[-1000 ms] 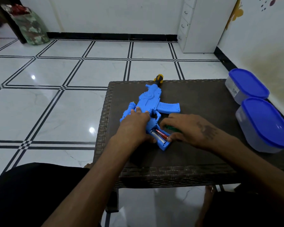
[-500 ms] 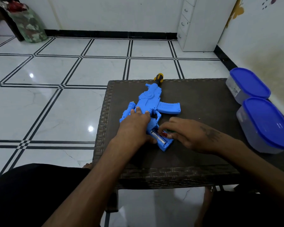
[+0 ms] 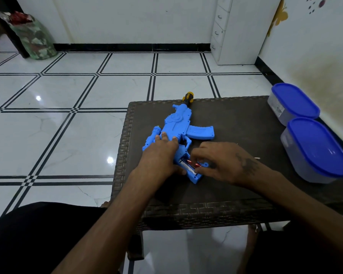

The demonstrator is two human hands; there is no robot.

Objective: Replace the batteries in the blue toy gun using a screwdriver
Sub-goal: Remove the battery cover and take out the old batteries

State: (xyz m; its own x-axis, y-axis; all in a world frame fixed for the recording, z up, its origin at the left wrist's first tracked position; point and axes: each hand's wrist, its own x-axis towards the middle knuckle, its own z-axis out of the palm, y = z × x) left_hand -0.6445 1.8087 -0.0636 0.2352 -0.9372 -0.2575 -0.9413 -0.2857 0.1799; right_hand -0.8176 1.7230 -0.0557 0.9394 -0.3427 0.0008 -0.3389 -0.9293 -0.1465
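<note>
A white tiled floor (image 3: 71,91) with black lines runs back to a white wall and a white drawer cabinet (image 3: 236,30); in the far left corner of the room stands a green patterned bag (image 3: 35,39). In front of the person is a dark woven table (image 3: 236,123). The blue toy gun (image 3: 178,127) lies flat near the table's left edge, its yellow and black muzzle (image 3: 187,97) at the far edge. The left hand (image 3: 159,155) lies on the gun's body with fingers fairly straight, pressing it down. The right hand (image 3: 224,162) has its fingers curled over the open battery compartment at the gun's near end, fingertips on a red battery (image 3: 196,165) there; whether it pinches the battery I cannot tell. At the table's right edge sit two clear containers with blue lids (image 3: 315,147), just beside each other.
</note>
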